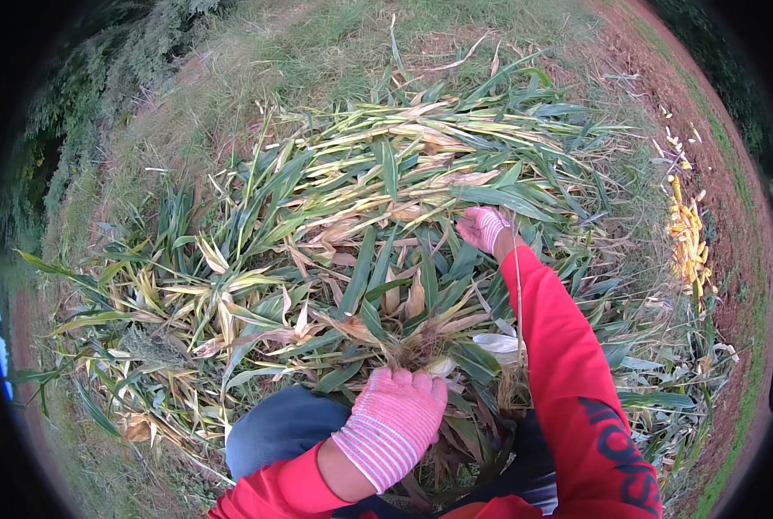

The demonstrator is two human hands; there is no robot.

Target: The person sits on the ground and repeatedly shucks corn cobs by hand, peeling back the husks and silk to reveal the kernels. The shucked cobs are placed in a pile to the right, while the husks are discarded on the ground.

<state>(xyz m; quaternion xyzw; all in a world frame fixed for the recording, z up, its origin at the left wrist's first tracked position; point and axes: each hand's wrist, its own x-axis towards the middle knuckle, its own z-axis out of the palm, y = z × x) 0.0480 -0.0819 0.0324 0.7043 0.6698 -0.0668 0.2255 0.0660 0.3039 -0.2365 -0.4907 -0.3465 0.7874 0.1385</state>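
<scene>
My left hand (pixel 399 422), in a pink knitted glove with white stripes at the cuff, is closed around a tuft of dry plant matter (pixel 419 344) low in the middle, in front of my knee. Farther out, my right hand (pixel 483 228), gloved alike, reaches to the near edge of a heap of cut corn stalks (pixel 386 188). Leaves hide part of its fingers, so its grasp is unclear. Between the hands lie green corn leaves (pixel 360 272) and dry husks (pixel 415 297). A pale husk (pixel 498 342) lies right of my left hand. A thin dry stem (pixel 518 292) crosses my right sleeve.
At the right, a pile of yellow corn cobs (pixel 687 240) lies on reddish bare soil (pixel 730 279), with more cobs scattered beyond it. More stalks and husks (pixel 224 318) spread to the left. Grass (pixel 282 58) surrounds the heap, and bushes (pixel 94 123) stand at the upper left.
</scene>
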